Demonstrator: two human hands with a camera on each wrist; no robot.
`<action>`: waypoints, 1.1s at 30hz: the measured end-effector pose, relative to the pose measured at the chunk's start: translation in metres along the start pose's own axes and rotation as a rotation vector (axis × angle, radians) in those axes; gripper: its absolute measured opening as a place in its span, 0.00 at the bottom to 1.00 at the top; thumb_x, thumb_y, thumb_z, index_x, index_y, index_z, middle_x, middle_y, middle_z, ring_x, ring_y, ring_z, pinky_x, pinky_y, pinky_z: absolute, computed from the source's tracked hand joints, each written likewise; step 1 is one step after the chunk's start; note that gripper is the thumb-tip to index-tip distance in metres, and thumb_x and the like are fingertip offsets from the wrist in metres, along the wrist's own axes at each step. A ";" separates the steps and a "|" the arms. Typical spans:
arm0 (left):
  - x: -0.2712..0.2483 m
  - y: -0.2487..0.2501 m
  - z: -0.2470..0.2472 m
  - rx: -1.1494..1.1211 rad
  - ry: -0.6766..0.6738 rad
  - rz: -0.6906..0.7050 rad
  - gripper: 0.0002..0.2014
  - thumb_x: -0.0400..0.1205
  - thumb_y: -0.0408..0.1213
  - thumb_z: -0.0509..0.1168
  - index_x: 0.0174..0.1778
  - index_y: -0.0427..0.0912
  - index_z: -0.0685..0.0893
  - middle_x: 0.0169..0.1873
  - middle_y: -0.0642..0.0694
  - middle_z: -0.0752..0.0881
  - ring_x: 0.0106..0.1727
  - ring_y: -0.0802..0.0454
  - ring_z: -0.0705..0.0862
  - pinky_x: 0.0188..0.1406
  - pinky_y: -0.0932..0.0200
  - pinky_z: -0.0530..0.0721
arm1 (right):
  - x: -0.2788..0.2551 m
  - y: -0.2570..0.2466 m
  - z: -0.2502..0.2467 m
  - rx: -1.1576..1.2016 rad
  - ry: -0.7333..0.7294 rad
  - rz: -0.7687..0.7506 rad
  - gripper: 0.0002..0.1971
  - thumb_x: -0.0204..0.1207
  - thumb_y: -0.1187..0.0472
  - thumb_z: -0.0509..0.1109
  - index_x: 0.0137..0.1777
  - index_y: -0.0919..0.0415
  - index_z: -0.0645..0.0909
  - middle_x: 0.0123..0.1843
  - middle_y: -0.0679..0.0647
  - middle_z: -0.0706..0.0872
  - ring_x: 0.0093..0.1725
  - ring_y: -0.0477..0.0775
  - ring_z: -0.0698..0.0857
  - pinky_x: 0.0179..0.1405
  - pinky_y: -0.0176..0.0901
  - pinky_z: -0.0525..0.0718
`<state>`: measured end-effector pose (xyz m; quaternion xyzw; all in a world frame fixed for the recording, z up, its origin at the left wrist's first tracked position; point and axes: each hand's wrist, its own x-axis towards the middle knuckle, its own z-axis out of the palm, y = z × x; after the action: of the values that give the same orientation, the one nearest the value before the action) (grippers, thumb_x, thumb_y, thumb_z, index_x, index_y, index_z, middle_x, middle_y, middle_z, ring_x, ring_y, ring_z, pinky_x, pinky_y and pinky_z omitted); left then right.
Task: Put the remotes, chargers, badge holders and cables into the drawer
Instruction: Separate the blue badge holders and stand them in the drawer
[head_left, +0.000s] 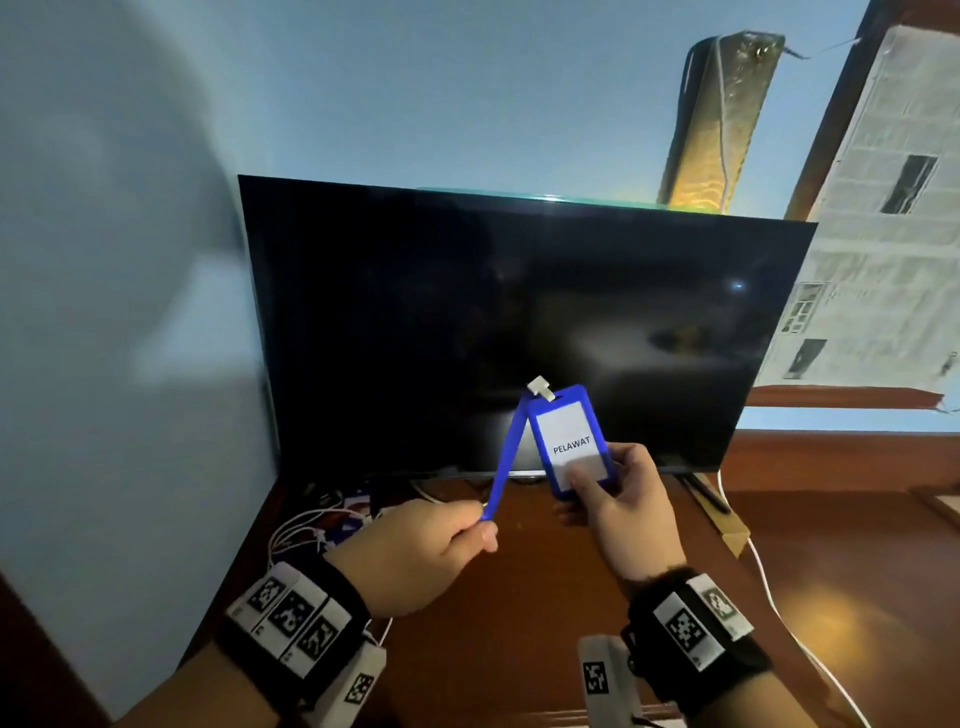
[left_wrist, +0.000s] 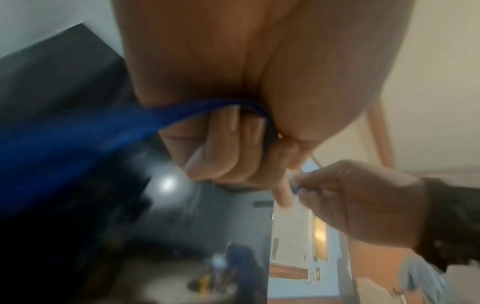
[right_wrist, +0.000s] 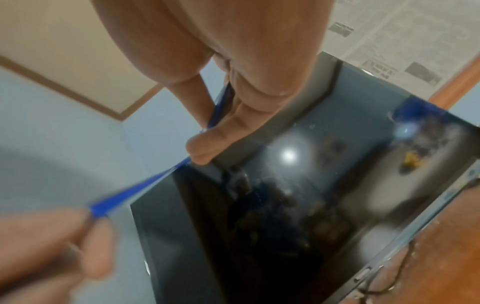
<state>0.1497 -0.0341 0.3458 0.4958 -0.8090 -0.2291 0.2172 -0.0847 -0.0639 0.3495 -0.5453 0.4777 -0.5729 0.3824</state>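
A blue badge holder (head_left: 569, 441) with a white card reading PELAWAT is held upright in front of the dark TV screen. My right hand (head_left: 618, 499) pinches its lower end between thumb and fingers. Its blue lanyard (head_left: 501, 465) runs down left to my left hand (head_left: 447, 540), which grips the strap's end in a curled fist. In the left wrist view the blue lanyard (left_wrist: 103, 131) passes through my curled fingers (left_wrist: 221, 148). The right wrist view shows the badge holder (right_wrist: 221, 107) edge-on between my fingers, and the lanyard (right_wrist: 135, 193) stretched taut. No drawer is in view.
A large black TV (head_left: 519, 322) stands on a brown wooden cabinet top (head_left: 519, 597). A tangle of white cables and small items (head_left: 322, 525) lies at the top's left rear. A white cable (head_left: 779, 613) trails off the right side. Newspaper (head_left: 872, 234) covers a window at right.
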 end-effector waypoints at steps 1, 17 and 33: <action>-0.005 0.008 -0.007 0.088 -0.046 0.016 0.14 0.91 0.56 0.57 0.51 0.57 0.86 0.26 0.63 0.80 0.27 0.63 0.77 0.31 0.63 0.70 | -0.001 0.006 0.001 -0.111 -0.025 -0.012 0.10 0.84 0.69 0.71 0.60 0.61 0.74 0.47 0.56 0.90 0.30 0.53 0.91 0.27 0.42 0.90; 0.055 -0.036 -0.075 0.175 0.030 -0.141 0.19 0.86 0.58 0.65 0.41 0.47 0.88 0.28 0.52 0.84 0.28 0.57 0.79 0.34 0.57 0.78 | -0.043 0.041 0.021 0.143 -0.551 -0.036 0.07 0.78 0.67 0.76 0.53 0.58 0.87 0.41 0.61 0.90 0.35 0.60 0.87 0.35 0.49 0.88; -0.025 0.032 -0.020 0.166 -0.131 -0.034 0.17 0.90 0.57 0.58 0.47 0.52 0.85 0.33 0.52 0.84 0.32 0.62 0.81 0.35 0.64 0.76 | -0.013 0.081 0.001 -0.431 -0.245 0.013 0.08 0.82 0.63 0.71 0.50 0.48 0.79 0.41 0.55 0.92 0.29 0.51 0.90 0.28 0.47 0.89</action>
<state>0.1487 -0.0018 0.3776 0.5097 -0.8291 -0.1972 0.1181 -0.0889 -0.0720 0.2675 -0.6768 0.5422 -0.3849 0.3160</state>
